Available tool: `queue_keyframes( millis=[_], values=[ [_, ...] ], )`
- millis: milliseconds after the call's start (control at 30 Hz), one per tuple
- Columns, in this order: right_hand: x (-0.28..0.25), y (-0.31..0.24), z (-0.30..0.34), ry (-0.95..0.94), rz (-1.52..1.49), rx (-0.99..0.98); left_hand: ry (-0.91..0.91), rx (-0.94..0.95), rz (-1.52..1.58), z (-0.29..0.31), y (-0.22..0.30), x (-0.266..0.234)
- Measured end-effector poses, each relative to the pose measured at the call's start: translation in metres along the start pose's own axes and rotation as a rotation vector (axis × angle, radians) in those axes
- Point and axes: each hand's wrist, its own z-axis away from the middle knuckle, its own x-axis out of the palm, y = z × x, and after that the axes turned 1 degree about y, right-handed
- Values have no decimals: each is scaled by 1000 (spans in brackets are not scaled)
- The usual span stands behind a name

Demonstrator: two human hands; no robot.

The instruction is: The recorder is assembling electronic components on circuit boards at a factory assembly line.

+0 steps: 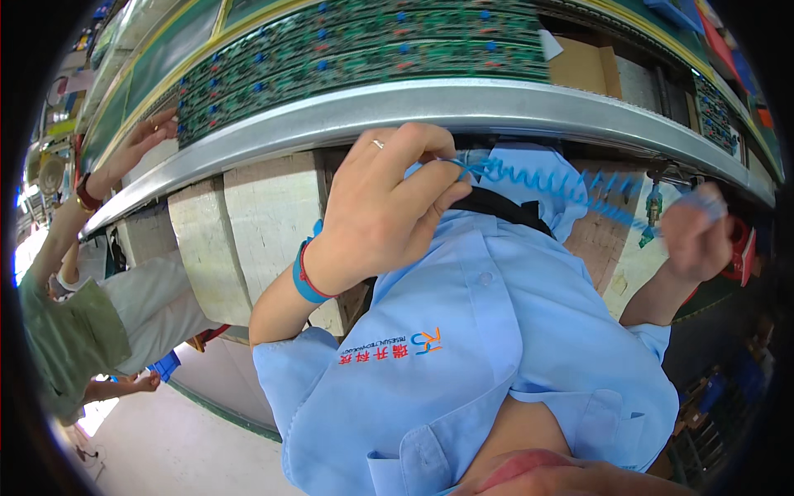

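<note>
My left hand is closed, its fingers pinching one end of a blue coiled cord in front of my waist. A blue wrist strap and a thin red band sit on that wrist. The cord runs stretched to the right, its coils smeared by motion. At its other end is my right hand, blurred, with the fingers looking curled around the cord. A small green piece, perhaps a bit of circuit board, shows just left of the right hand; its kind is unclear.
A metal rail crosses ahead of me. Behind it lie rows of green circuit boards and a cardboard box. White blocks stand below the rail at left. Another person's hand reaches toward the boards at left.
</note>
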Motion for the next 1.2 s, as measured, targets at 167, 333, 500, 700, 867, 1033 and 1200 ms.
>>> queue_keyframes(
  millis=[167,333,500,700,867,1033,1200],
  values=[
    [79,81,-65,453,167,505,-173,-41,177,11,11,-5],
    [80,117,-104,160,609,111,-163,-61,121,22,19,-4],
    [84,133,-108,116,-166,508,-38,32,-130,30,22,2],
    [66,133,-113,217,-696,697,36,29,2,29,13,1],
    [68,114,-117,90,1000,-185,59,-748,882,27,12,-13],
    [80,99,-118,208,1197,-193,132,-724,1065,31,5,-17],
    [78,95,-115,369,1234,-84,235,-588,869,42,5,-18]
  ],
)
